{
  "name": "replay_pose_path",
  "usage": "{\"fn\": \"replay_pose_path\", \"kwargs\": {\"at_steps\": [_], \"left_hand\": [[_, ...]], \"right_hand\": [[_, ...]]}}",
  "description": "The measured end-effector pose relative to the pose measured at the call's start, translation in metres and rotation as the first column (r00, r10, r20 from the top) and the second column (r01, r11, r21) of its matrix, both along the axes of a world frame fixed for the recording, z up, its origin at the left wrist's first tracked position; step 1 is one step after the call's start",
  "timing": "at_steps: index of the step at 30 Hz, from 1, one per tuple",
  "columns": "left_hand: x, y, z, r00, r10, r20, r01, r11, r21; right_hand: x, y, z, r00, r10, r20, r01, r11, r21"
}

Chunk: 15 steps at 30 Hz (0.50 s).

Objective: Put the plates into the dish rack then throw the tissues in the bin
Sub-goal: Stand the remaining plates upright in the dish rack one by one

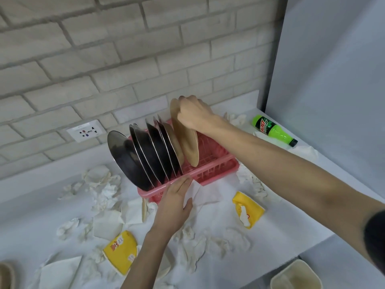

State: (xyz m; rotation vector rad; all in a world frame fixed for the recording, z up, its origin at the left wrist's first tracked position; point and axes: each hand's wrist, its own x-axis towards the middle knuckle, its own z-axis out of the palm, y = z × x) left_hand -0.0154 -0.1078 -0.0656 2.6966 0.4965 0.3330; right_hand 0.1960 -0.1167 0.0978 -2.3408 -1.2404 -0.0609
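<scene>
On my feed the right hand (194,116) is curled round the top edge of a tan plate (188,147), fingers closed tight over the rim. That plate stands on edge in the red rack (216,163), its lower edge down among the slots and its top leaning toward 11 o'clock. Just at its 9 o'clock stands a second tan plate (177,149). Past that, a row of steel plates (143,157) fills the rack out to its 9 o'clock end, all tilted the same way. The left hand (174,205) lies flat at the rack's 6 o'clock, fingers straight and holding nothing, fingertips touching the near rim. A flat white sheet (203,193) shows beside its thumb; I can't tell whether the palm presses on it. Tissues (102,181) lie crumpled all over the white counter (291,217). There is a heap at 8 o'clock from the rack, more at 6 and 5 o'clock, some at 3 o'clock against the rack's end, and a few at 1 o'clock. A yellow pack (121,250) sits among them at 7 o'clock and a second pack (248,209) at 5 o'clock. A green bottle (273,130) lies on its side at 2 o'clock. A beige bin (295,277) shows below the counter edge, in the frame's 5 o'clock corner. A socket (85,131) sits in the brick wall at the rack's 9 o'clock.
</scene>
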Motion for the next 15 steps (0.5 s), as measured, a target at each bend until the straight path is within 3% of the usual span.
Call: {"fn": "replay_pose_path", "kwargs": {"at_steps": [15], "left_hand": [[-0.002,0.003,-0.003,1.000,-0.005,-0.013,0.004,0.999,-0.033]], "right_hand": [[-0.003,0.031,-0.041,0.999,0.032,-0.040,-0.034,0.998,-0.048]]}}
